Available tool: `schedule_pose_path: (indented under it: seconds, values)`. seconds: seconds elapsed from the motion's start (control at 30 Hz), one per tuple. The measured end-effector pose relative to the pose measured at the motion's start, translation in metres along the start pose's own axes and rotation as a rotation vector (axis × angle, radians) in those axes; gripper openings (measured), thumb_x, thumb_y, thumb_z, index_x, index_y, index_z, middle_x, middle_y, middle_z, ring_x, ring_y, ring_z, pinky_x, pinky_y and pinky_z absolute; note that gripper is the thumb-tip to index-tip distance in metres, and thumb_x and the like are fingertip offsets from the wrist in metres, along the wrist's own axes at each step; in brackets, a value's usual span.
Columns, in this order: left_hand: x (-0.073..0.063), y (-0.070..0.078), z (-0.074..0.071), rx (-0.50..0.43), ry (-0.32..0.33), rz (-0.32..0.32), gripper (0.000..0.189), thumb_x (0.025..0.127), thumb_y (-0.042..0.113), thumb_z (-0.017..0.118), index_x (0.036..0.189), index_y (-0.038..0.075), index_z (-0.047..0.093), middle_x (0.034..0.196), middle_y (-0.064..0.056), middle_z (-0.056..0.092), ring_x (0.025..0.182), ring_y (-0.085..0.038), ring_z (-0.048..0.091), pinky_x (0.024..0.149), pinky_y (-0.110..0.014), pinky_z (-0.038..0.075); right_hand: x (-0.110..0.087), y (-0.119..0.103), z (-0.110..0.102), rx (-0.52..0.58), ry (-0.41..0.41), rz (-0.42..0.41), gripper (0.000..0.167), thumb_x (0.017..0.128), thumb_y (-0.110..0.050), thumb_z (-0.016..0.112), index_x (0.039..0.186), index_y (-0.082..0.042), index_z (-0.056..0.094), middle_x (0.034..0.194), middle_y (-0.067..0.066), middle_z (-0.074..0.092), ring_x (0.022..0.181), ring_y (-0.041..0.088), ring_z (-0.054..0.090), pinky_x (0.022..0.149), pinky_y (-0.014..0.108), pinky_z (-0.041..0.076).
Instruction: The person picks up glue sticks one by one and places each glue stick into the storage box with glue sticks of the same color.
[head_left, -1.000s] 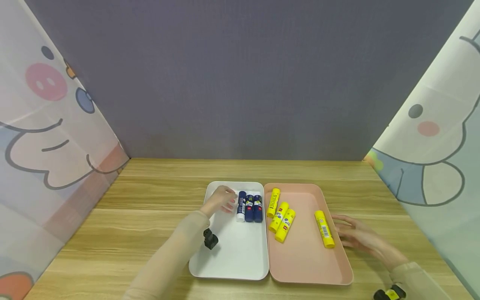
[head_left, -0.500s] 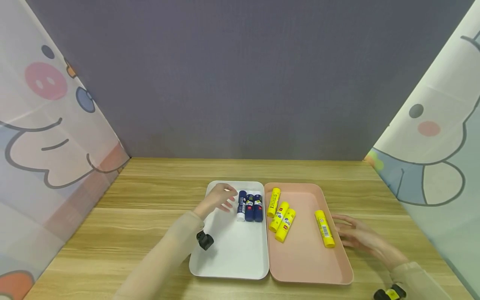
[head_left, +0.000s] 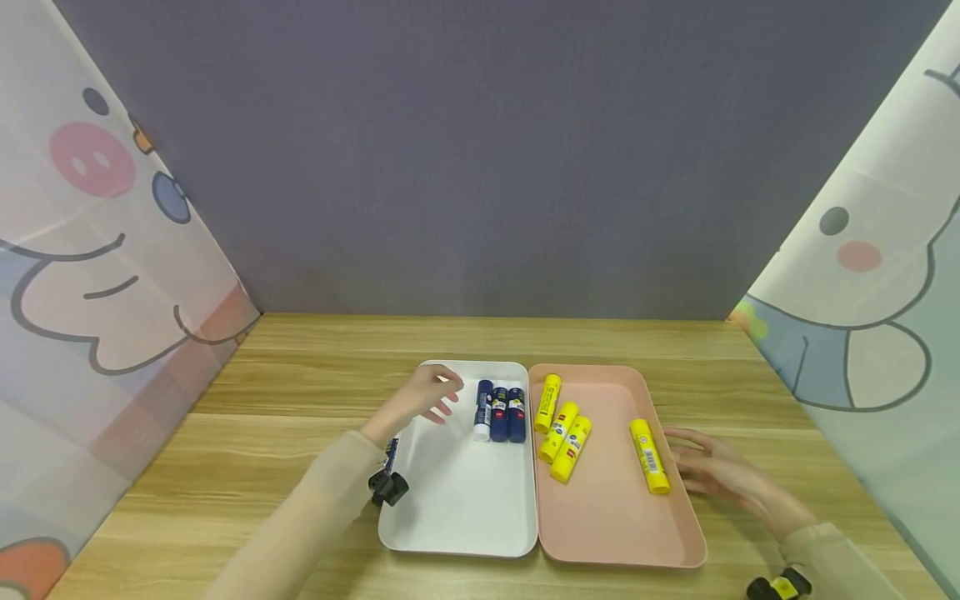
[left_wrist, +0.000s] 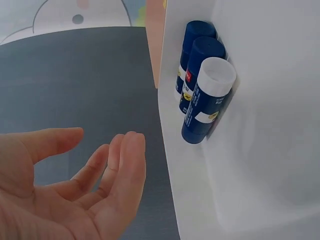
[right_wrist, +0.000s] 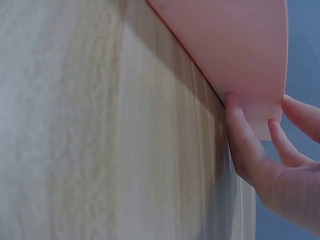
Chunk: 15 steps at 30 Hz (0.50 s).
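Observation:
My left hand [head_left: 426, 392] hovers over the far left part of the white tray [head_left: 457, 533], fingers loosely bent and holding nothing. To its right, three dark blue glue sticks [head_left: 498, 414] lie side by side against the tray's right wall; in the left wrist view the nearest blue glue stick [left_wrist: 205, 107] shows a white end, apart from the fingers. Fingers of my right hand [head_left: 716, 471] touch the outer right wall of the pink tray [right_wrist: 240, 55]. Inside that tray, several yellow glue sticks [head_left: 558, 433] lie at left, and one yellow glue stick [head_left: 649, 457] lies near the right wall.
Both trays stand side by side on a wooden table [head_left: 315, 367]. A grey panel [head_left: 480, 167] rises at the back, with printed cartoon sheets [head_left: 112, 250] on either side. A dark blue piece [head_left: 391, 454] shows beside the left wrist camera, mostly hidden.
My left hand has drawn left, away from the blue glue sticks, with empty fingers. My right hand and the glue sticks have stayed in place.

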<state>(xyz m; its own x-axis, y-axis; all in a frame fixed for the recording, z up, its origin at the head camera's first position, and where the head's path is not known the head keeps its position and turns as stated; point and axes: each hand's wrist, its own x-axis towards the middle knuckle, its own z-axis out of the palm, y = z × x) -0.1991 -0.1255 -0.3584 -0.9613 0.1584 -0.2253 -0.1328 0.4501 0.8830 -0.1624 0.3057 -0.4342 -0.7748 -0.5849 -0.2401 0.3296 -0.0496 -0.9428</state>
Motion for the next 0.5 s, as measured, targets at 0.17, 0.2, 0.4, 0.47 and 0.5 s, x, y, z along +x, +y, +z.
schedule_pose_path:
  seconds: [0.17,0.2,0.4,0.47,0.5]
  values:
    - [-0.008,0.0,-0.006,0.022,0.014,0.003,0.027,0.088,0.015,0.05,0.106,-0.005,0.054,0.085,-0.018,0.058,0.065,-0.025,0.059,0.055,-0.033,0.053,0.0,-0.001,0.0,-0.011,0.004,0.003,0.036,0.092,-0.005,0.043,0.112,-0.033,0.049,0.108,-0.006,0.058,0.098,0.01,0.056,0.084,0.031,0.047]
    - [-0.009,0.0,-0.008,0.028,0.017,0.004,0.027,0.088,0.015,0.05,0.106,-0.005,0.054,0.085,-0.018,0.058,0.065,-0.025,0.059,0.055,-0.033,0.053,0.0,-0.001,0.0,-0.013,0.005,0.003,0.036,0.092,-0.005,0.043,0.112,-0.033,0.049,0.108,-0.006,0.058,0.098,0.01,0.056,0.084,0.031,0.047]
    - [-0.018,0.0,-0.014,0.062,0.044,0.034,0.026,0.088,0.015,0.05,0.105,-0.004,0.055,0.086,-0.02,0.058,0.062,-0.022,0.057,0.053,-0.031,0.052,0.0,0.0,0.0,-0.009,-0.003,-0.003,0.035,0.092,-0.005,0.043,0.112,-0.033,0.049,0.108,-0.006,0.058,0.098,0.01,0.056,0.084,0.032,0.047]
    - [-0.021,-0.001,-0.017,0.079,0.051,0.053,0.026,0.088,0.014,0.05,0.105,-0.005,0.055,0.085,-0.02,0.058,0.062,-0.023,0.057,0.052,-0.031,0.052,0.0,0.0,-0.001,0.0,-0.017,-0.007,0.036,0.092,-0.004,0.042,0.112,-0.033,0.049,0.108,-0.006,0.058,0.099,0.011,0.056,0.085,0.032,0.047]
    - [-0.023,-0.001,-0.019,0.089,0.054,0.063,0.026,0.088,0.014,0.05,0.104,-0.005,0.055,0.084,-0.019,0.058,0.062,-0.024,0.057,0.052,-0.031,0.052,0.0,0.0,-0.001,0.003,-0.025,-0.01,0.036,0.092,-0.004,0.041,0.112,-0.033,0.049,0.108,-0.006,0.058,0.099,0.011,0.056,0.085,0.031,0.047]
